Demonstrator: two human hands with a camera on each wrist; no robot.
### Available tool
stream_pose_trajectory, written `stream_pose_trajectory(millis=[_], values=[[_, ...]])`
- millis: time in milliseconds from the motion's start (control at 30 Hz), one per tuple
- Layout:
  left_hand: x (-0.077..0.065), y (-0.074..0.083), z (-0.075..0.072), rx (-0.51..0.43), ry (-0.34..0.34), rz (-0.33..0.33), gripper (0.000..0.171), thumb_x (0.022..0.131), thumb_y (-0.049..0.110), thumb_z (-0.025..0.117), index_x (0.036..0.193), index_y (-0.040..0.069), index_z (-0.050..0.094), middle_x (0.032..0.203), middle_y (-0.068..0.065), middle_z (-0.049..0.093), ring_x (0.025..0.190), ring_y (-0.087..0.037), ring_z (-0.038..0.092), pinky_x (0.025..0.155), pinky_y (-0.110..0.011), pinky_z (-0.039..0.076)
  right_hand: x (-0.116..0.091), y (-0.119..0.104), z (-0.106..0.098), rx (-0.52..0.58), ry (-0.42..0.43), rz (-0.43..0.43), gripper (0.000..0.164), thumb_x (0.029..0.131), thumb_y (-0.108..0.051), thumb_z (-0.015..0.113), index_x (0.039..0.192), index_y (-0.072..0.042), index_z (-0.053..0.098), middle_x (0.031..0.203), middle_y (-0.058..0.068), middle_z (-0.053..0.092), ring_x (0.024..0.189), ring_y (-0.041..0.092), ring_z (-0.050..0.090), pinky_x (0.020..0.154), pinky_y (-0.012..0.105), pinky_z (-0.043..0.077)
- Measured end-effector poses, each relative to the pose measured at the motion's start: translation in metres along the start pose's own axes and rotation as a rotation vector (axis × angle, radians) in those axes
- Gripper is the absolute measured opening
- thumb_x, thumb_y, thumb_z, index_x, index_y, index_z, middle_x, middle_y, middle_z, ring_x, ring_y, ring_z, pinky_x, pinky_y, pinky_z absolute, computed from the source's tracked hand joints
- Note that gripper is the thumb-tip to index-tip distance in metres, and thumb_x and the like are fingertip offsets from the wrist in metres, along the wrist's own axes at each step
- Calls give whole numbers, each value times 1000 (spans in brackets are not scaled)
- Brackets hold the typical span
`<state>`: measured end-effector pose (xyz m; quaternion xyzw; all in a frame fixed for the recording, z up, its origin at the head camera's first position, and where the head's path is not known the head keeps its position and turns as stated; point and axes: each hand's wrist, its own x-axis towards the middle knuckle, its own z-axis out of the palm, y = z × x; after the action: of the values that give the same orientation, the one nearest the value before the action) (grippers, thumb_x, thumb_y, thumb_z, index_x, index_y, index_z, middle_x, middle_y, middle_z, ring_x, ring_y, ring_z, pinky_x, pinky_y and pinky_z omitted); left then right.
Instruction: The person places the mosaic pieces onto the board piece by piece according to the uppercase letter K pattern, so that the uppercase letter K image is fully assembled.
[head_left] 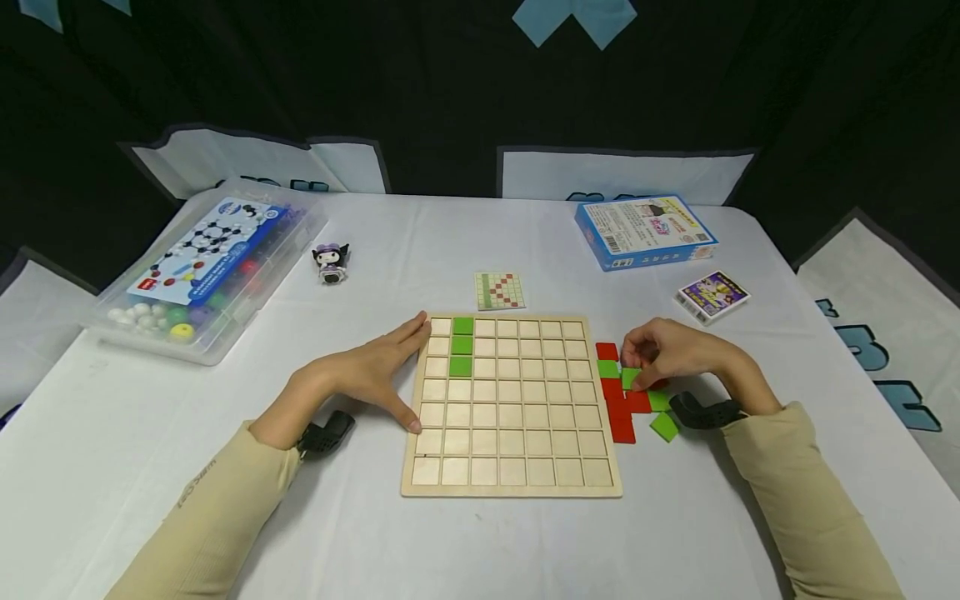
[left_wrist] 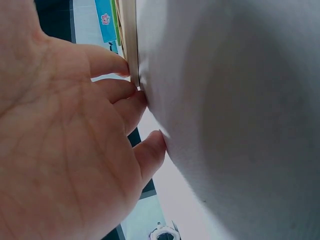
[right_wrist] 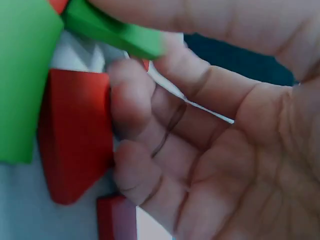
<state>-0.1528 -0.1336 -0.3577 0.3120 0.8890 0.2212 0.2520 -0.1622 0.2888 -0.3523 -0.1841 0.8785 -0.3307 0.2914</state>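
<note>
A wooden grid board (head_left: 512,492) lies flat on the table. Three green tiles (head_left: 462,344) fill cells of one column near its upper left. My left hand (head_left: 367,371) is spread along the board's left edge, thumb and fingers touching the frame. At the right side, my right hand (head_left: 678,346) pinches a green tile (right_wrist: 115,32) between thumb and fingertip. Beneath and around that hand lie loose red tiles (head_left: 618,410) and green tiles (head_left: 664,427), some partly covered by it. Above the board is a small pattern card (head_left: 500,291) with green and red squares.
A clear plastic case (head_left: 213,354) of coloured balls stands at the far left, with a small figurine (head_left: 331,263) beside it. Towards the back right are a blue box (head_left: 647,233) and a smaller purple card box (head_left: 712,297). Dark curtains hang behind the table.
</note>
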Motion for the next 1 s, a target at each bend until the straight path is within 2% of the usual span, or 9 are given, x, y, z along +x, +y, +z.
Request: stream_pose_trajectory(millis=[200, 367, 500, 633, 867, 1000], values=[[1, 0, 0, -2, -4, -2, 132, 63, 45, 87, 152, -5, 3, 160, -21, -10, 149, -39, -1, 119, -55, 14, 2, 9, 0, 57, 59, -22, 16, 77, -5, 73, 87, 2, 63, 69, 2, 51, 62, 10, 48, 55, 21, 39], [2, 0, 0, 6, -4, -1, 133, 63, 45, 88, 152, -5, 3, 160, -21, -10, 149, -38, -1, 119, -54, 14, 2, 16, -1, 129, 59, -30, 17, 85, -8, 68, 96, 5, 66, 63, -1, 51, 53, 9, 46, 47, 20, 35], [2, 1, 0, 7, -7, -2, 133, 63, 45, 87, 152, -5, 3, 161, -21, -10, 149, -38, -1, 119, -54, 14, 2, 18, -2, 144, 57, -39, 19, 89, -10, 64, 99, 6, 67, 62, -2, 53, 51, 9, 46, 45, 20, 35], [2, 1, 0, 7, -10, -3, 132, 63, 45, 87, 152, -4, 3, 161, -20, -11, 149, -38, -1, 119, -54, 13, 2, 17, -2, 153, 85, -31, 22, 91, -10, 61, 103, 7, 65, 65, 1, 57, 54, 10, 51, 49, 21, 41], [1, 1, -1, 8, -12, -6, 133, 63, 45, 88, 152, -4, 2, 160, -21, -11, 149, -37, -2, 119, -54, 14, 5, 11, -1, 137, 218, 5, 26, 92, -9, 59, 111, 8, 63, 76, 9, 62, 64, 14, 57, 59, 25, 49], [0, 1, -1, 3, -14, -7, 133, 63, 45, 88, 152, -4, 1, 160, -21, -11, 149, -38, -2, 119, -54, 14, 13, 1, 0, 132, 267, -10, 28, 90, -7, 59, 115, 7, 63, 81, 11, 65, 67, 15, 61, 64, 24, 51]])
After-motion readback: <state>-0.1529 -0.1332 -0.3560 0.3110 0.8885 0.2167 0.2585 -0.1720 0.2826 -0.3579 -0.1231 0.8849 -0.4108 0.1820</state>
